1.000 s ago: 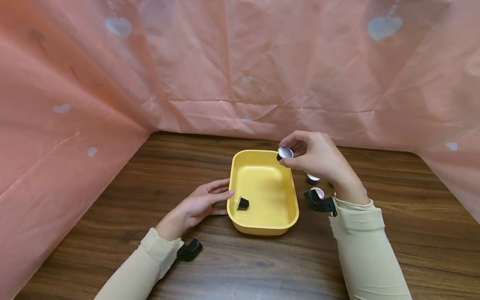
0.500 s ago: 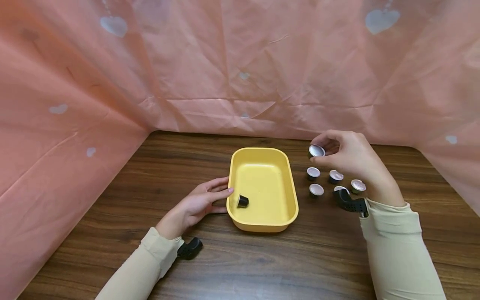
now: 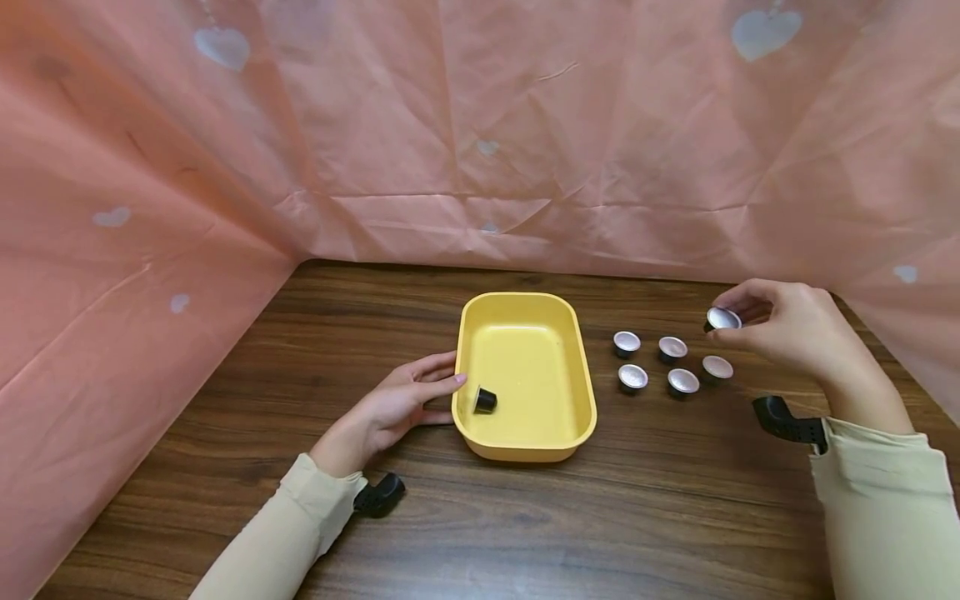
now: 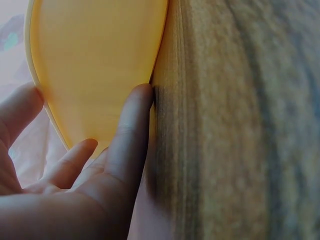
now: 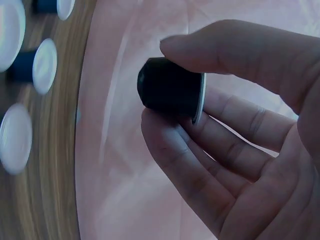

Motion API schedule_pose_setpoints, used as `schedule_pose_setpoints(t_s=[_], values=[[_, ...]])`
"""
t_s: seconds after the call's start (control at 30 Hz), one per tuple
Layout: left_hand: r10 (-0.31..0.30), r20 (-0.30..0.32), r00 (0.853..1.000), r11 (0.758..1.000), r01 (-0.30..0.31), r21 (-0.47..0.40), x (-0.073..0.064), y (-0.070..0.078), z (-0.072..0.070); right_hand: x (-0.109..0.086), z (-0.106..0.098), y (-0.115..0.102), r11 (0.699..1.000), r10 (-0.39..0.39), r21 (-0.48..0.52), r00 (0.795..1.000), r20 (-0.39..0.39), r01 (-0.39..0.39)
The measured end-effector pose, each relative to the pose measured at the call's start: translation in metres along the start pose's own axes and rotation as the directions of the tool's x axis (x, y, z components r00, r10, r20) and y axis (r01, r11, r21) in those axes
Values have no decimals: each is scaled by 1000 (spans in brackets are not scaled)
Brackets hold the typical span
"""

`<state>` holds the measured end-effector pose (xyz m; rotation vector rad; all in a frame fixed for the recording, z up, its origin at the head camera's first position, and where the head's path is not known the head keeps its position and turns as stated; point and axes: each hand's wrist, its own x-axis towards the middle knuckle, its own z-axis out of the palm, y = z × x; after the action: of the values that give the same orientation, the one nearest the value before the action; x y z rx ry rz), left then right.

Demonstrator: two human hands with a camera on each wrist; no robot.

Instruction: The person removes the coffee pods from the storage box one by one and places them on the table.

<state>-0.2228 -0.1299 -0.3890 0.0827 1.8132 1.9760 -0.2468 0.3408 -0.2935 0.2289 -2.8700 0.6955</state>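
My right hand (image 3: 798, 329) pinches a black coffee capsule (image 5: 172, 86) with a silver lid between thumb and fingers, raised to the right of the other capsules. In the head view the lid of that held capsule (image 3: 723, 319) faces up. My left hand (image 3: 393, 408) rests against the left side of a yellow plastic tub (image 3: 528, 455), its thumb at the rim and its fairly straight fingers (image 4: 131, 125) along the outer wall. Inside the tub, one black capsule (image 3: 486, 401) lies on its side near the left wall.
Several capsules, among them a near-left capsule (image 3: 633, 378) and a rightmost capsule (image 3: 717, 368), stand lid up in two loose rows right of the tub. A pink cloth (image 3: 540, 150) with pale hearts encloses the wooden table (image 3: 480, 533) behind and at the sides.
My right hand has carried its capsule rightward from above the tub's far right corner, past the standing capsules, which now show fully. My left hand has stayed at the tub.
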Motion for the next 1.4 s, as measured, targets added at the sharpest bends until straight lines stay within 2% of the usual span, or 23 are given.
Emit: schedule_pose_setpoints(t_s=[0.4,0.6,0.8,1.0,1.13,1.4], values=[[2,11,1000,1000,-2,-1,2,-2,-2,-23,5,25,1000,-25,-16,997,75,27],[1,13,1000,1000,-1,-3,2,-1,-2,-29,17,23,995,-88,-42,987,132,94],[2,12,1000,1000,-2,-1,2,-1,-3,-32,35,2,988,-154,7,966,205,156],[-1,9,1000,1000,1,-5,2,-1,-1,-33,59,-17,962,-272,86,921,278,258],[1,9,1000,1000,-1,-5,2,-1,-1,-32,70,-20,949,-315,82,899,305,304],[-6,0,1000,1000,6,-3,1,-1,-1,-33,75,-24,938,-341,53,891,300,342]])
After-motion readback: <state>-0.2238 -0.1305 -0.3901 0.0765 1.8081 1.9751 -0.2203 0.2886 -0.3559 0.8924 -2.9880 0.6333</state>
